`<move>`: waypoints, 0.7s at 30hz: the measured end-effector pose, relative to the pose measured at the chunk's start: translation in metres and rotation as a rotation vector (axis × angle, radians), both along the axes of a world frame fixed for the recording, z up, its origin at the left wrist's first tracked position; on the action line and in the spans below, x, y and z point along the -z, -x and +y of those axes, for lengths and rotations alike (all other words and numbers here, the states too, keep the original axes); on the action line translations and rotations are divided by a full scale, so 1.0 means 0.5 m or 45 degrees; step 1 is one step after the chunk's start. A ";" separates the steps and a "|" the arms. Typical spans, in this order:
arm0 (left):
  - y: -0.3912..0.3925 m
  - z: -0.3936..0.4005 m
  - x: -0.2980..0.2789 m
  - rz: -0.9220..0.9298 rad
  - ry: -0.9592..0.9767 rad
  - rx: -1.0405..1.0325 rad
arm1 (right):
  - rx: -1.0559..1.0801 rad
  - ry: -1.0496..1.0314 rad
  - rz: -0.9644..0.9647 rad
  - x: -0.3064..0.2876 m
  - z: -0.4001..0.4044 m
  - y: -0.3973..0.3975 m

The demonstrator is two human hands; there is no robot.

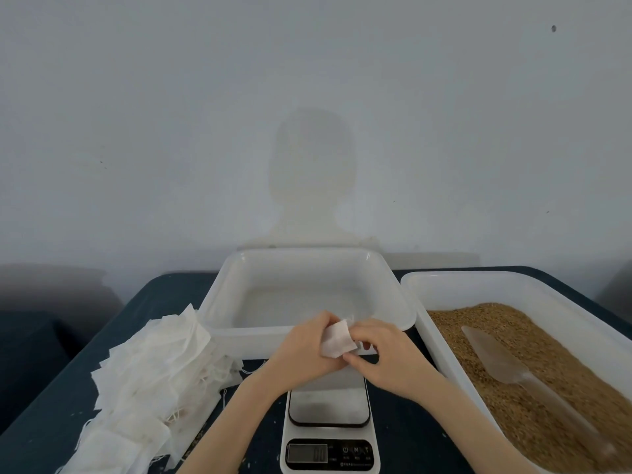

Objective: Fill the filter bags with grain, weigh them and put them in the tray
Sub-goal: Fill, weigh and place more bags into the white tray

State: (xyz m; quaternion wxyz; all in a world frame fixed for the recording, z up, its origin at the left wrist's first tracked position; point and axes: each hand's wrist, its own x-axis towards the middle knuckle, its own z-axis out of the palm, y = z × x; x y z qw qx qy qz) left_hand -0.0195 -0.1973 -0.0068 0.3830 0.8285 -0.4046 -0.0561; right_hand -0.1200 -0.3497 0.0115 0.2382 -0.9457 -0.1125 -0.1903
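Both hands hold one small white filter bag (337, 341) above the kitchen scale (329, 425). My left hand (301, 350) grips its left side and my right hand (379, 354) pinches its right edge. The bag looks flat. Behind the hands stands a white tray (239, 289) with nothing visible inside. On the right, a white tub (444, 285) is filled with brown grain (533, 364), and a clear plastic scoop (502, 360) lies on the grain. The scale's platform holds nothing; its display is too blurred to read.
A heap of loose white filter bags (154, 378) with strings lies on the dark table (154, 289) at the left. A pale wall rises close behind the table. A dark seat (30, 350) stands beyond the table's left edge.
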 end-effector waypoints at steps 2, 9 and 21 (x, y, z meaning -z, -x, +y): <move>0.000 0.000 -0.001 -0.087 -0.050 0.004 | -0.031 0.021 0.052 -0.004 0.003 0.003; 0.005 0.010 -0.014 -0.020 -0.115 0.073 | 0.038 0.228 0.107 -0.011 0.011 0.000; -0.001 0.023 -0.019 -0.276 -0.297 -0.012 | 0.040 0.246 -0.103 -0.014 0.008 0.003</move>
